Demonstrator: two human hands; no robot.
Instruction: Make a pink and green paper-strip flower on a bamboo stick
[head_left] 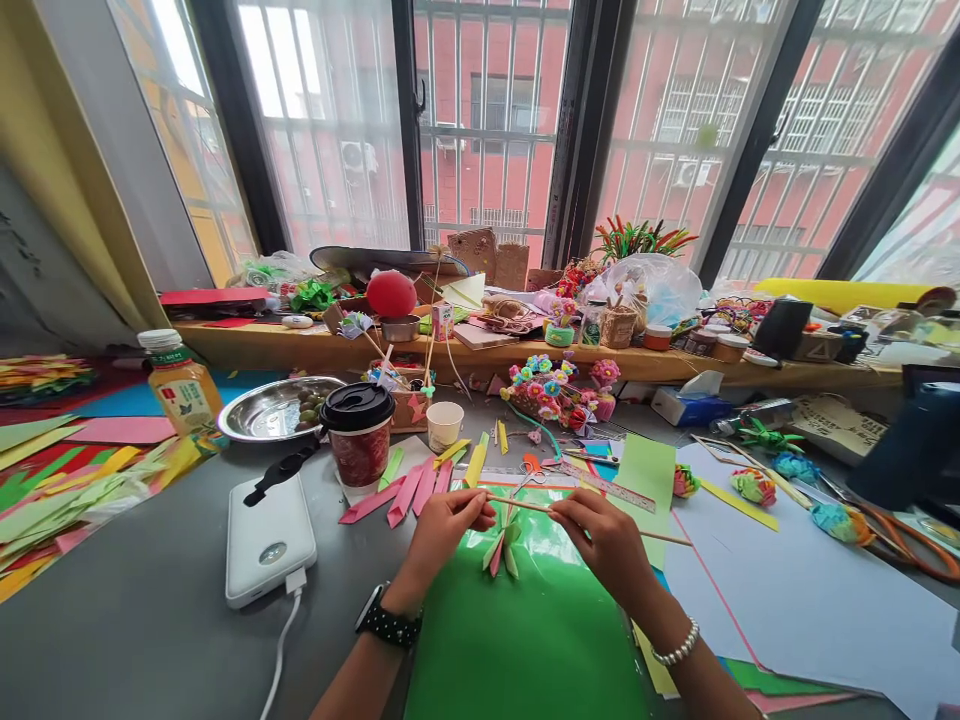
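Observation:
Above a glossy green mat (pixel 525 640), a thin wooden stick (pixel 521 503) runs nearly level between my two hands. The thumb and fingers of my left hand (pixel 452 520) pinch its left end. My right hand (pixel 600 535) pinches it farther along, and a thin length shows beyond that hand. Folded green and pink paper petals (pixel 501 550) spread out just below the stick; I cannot tell whether they are fixed to it. Scissors (pixel 529 480) and a clear ruler (pixel 611 487) lie beyond my hands.
Pink folded strips (pixel 409 492) and a lidded cup (pixel 358 435) stand left of the mat, near a white power bank (pixel 270 535). At right are white board (pixel 810 590), paper flowers (pixel 754 487) and orange-handled scissors (pixel 919 545). A cluttered ledge (pixel 480 350) runs behind.

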